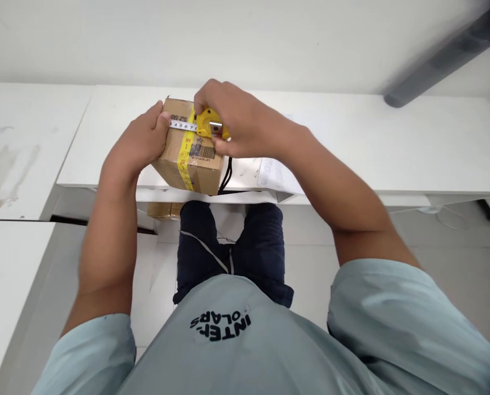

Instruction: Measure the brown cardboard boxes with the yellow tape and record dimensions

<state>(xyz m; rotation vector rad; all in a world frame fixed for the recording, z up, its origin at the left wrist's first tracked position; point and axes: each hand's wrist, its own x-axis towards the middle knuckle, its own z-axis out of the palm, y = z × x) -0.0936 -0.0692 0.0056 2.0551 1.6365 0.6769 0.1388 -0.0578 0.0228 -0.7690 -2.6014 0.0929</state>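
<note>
A small brown cardboard box [195, 164] with yellow tape and a barcode label sits at the near edge of a white table [351, 137]. My right hand [232, 118] is closed around a yellow tape measure [209, 125] on top of the box. Its white blade [182, 126] runs left across the box top. My left hand [140, 140] grips the box's left side, with the thumb pressing the blade's end at the box edge.
A sheet of paper [273, 173] lies on the table right of the box. A black cord [227, 175] hangs off the table edge. Another white table [18, 148] stands at the left. A second cardboard box [164, 209] shows under the table. A grey bar [446, 57] crosses the upper right.
</note>
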